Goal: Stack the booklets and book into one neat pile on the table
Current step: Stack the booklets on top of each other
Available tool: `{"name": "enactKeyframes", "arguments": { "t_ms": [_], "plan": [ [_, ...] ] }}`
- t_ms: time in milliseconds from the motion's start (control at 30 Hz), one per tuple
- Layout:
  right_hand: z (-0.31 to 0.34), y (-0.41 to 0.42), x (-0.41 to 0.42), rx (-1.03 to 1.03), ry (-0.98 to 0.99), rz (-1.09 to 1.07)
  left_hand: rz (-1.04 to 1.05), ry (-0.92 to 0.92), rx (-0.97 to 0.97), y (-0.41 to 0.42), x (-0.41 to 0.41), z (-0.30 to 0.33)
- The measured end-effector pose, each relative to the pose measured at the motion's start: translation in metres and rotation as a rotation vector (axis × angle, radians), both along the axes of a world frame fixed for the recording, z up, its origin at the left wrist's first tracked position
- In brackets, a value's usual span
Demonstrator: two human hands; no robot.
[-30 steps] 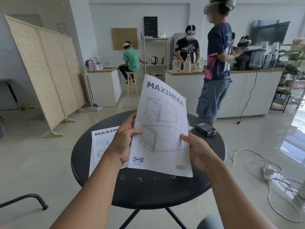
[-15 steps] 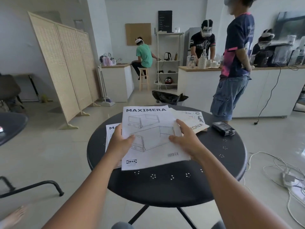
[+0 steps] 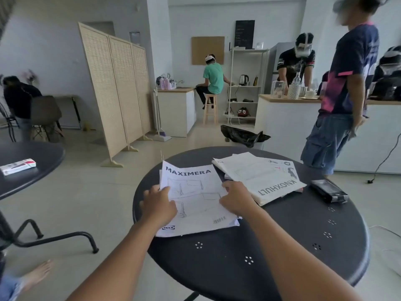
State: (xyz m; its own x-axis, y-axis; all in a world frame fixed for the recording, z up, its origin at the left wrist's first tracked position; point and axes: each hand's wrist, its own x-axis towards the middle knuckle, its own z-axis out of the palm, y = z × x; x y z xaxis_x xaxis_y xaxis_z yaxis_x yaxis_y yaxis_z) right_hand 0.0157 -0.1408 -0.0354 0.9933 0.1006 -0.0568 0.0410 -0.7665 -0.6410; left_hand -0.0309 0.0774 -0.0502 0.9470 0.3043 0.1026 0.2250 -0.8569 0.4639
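Both bare forearms reach forward, the left hand [image 3: 158,206] and right hand [image 3: 235,200] resting palm-down, fingers curled, on opposite edges of the MAXIMERA booklet [image 3: 195,200].

My left hand [image 3: 159,206] is covering the MAXIMERA booklet [image 3: 195,199] corner; sheets beneath are showing only edges.

Soft even daylight, motion blur, wide-angle edge warping
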Motion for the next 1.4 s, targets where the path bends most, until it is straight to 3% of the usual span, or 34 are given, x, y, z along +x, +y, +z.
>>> {"name": "enactKeyframes", "arguments": {
  "t_ms": [267,633,800,933,1167,1400],
  "plan": [
    [-0.032,0.002,-0.009,0.102,-0.265,-0.135,-0.007,-0.009,0.146,0.001,0.005,-0.019],
    [-0.026,-0.002,-0.015,0.160,-0.304,-0.161,-0.005,0.007,0.183,-0.002,0.004,-0.019],
    [-0.013,-0.044,-0.010,0.286,-0.446,-0.463,-0.011,0.065,0.205,-0.003,0.006,-0.008],
    [-0.019,-0.080,-0.008,0.221,-0.297,-0.683,-0.064,0.066,0.282,-0.012,0.018,-0.007],
    [-0.016,-0.084,-0.005,0.050,-0.182,-0.652,-0.161,-0.085,0.298,-0.043,0.023,-0.016],
    [-0.016,-0.074,-0.005,0.002,-0.140,-0.692,-0.170,-0.090,0.296,-0.042,0.024,-0.020]
  ]
}}
